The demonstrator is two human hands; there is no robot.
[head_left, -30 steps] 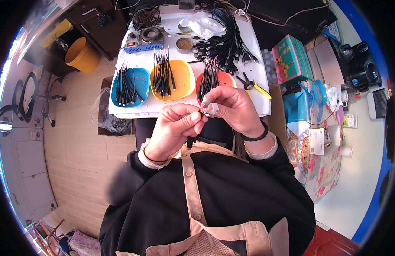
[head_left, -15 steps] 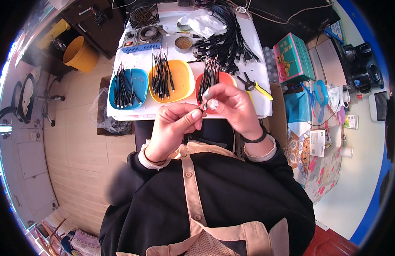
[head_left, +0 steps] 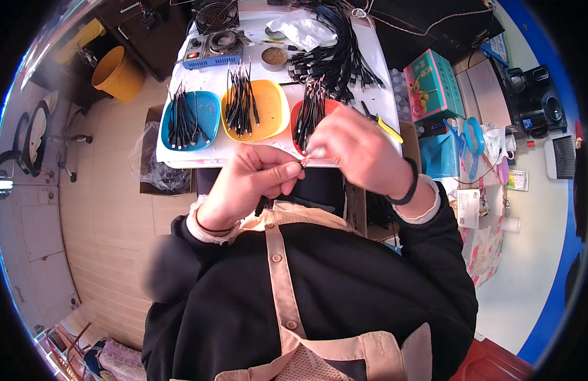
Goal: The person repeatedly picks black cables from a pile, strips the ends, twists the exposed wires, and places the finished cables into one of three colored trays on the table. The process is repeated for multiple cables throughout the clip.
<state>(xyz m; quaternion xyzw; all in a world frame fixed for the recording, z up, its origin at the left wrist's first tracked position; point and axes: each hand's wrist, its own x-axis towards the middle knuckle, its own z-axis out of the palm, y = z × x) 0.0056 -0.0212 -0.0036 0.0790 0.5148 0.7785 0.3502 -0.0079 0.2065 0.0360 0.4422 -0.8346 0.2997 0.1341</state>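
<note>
My left hand (head_left: 259, 173) pinches a thin black cable (head_left: 262, 206) between thumb and forefinger, just in front of the table edge. Fine reddish wire ends stick out at its fingertips, and part of the cable shows below the palm. Close against those wire ends is my right hand (head_left: 360, 152), its fingers curled and smeared by motion; something white is on one fingertip. Beyond the hands, short black cables lie in a blue tray (head_left: 209, 105), a yellow tray (head_left: 275, 120) and a red tray (head_left: 332, 106). The right hand partly covers the red one.
At the table's back stand a blue soldering pot (head_left: 211, 58), a fan (head_left: 216, 17) and a small round tin (head_left: 274, 58). A large bundle of black cables (head_left: 338, 63) lies back right, near yellow-handled pliers (head_left: 389, 129). A green box (head_left: 436, 86) stands right of the table.
My right hand has swung slightly right and turned, its fingers now blurred. My left hand keeps its pinch on the cable. The whole view has shifted a little.
</note>
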